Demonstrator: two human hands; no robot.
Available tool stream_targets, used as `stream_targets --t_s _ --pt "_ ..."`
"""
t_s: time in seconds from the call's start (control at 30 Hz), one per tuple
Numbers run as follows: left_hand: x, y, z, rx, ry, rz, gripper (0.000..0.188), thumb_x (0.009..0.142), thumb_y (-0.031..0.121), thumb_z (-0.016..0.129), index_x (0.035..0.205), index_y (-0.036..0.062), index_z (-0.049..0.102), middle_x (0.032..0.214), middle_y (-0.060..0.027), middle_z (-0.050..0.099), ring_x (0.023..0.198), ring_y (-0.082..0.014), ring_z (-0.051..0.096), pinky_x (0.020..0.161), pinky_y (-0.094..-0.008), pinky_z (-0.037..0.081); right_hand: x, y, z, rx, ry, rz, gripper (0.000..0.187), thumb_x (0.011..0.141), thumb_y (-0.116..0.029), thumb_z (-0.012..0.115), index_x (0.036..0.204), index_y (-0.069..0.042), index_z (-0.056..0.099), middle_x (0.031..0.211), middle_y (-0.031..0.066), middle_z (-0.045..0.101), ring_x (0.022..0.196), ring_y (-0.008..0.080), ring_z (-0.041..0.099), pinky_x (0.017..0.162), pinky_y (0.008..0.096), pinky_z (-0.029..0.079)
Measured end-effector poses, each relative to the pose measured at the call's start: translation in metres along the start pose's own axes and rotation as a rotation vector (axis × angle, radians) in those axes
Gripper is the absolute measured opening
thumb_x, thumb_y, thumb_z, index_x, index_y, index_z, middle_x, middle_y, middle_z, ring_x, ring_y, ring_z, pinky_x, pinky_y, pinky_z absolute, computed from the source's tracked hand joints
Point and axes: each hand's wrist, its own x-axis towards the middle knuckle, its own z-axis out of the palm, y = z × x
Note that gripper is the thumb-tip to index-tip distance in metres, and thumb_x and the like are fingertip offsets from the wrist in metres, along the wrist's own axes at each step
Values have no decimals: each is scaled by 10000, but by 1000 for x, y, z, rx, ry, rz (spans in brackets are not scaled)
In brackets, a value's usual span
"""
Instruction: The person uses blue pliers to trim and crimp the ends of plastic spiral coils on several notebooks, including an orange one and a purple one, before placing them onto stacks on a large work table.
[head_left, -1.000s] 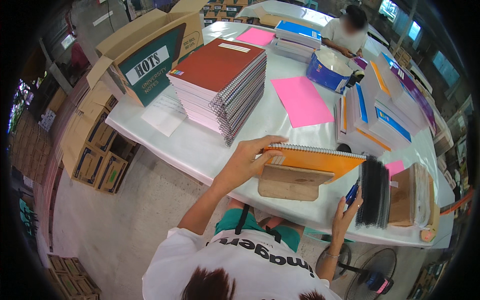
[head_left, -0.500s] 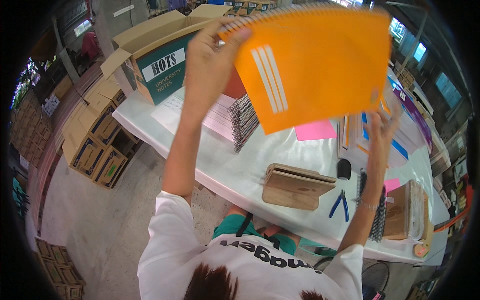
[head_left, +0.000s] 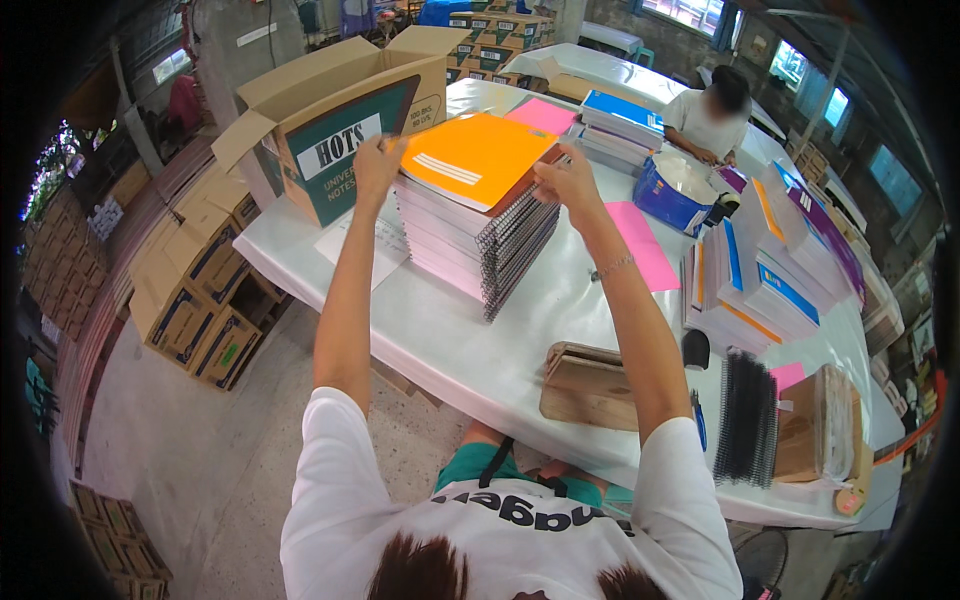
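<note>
One white table bears stacked notebooks near cartons on concrete.

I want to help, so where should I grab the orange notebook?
Probably by its left and right edges, one hand from each side, much as the left hand and right hand are placed. The orange notebook is broad and roughly level atop the notebook stack, so its edges should pinch more easily than its flat middle.

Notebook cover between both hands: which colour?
The cover is orange with white stripes, clearest in the head view.
</note>
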Motion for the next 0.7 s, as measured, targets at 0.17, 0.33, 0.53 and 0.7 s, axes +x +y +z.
stream_targets --t_s 0.17,0.33,0.53,0.7 --pt "-30 -33 17 -236 55 -130 482 929 387 635 1209 -5 629 1092 -103 649 989 -150 563 835 -275 440 -44 -33 -60 -290 120 -161 454 876 -128 686 1295 -19 550 807 67 629 603 148 638 506 252 509" --pt "-31 -37 9 -417 -22 -208 468 938 376 617 1227 8 621 1097 -81 627 1001 -141 540 860 -252 419 -75 -114 -190 -718 443 -356 336 943 -192 604 1273 -138 635 921 20 622 756 96 608 651 245 520" --pt "-32 -26 20 -453 -80 -184 430 938 338 615 1205 2 634 1056 -102 627 962 -148 528 851 -249 401 -127 -193 -430 -1237 919 -344 341 889 -308 651 1186 -148 701 1034 95 724 942 159 656 846 292 497" --pt "-25 -26 9 -318 -131 -214 467 942 368 612 1252 18 600 1126 -78 612 1023 -147 545 859 -254 435 -150 -173 -560 -1547 1051 -58 482 880 -504 606 1177 -138 705 1036 177 718 1039 295 672 900 370 485"
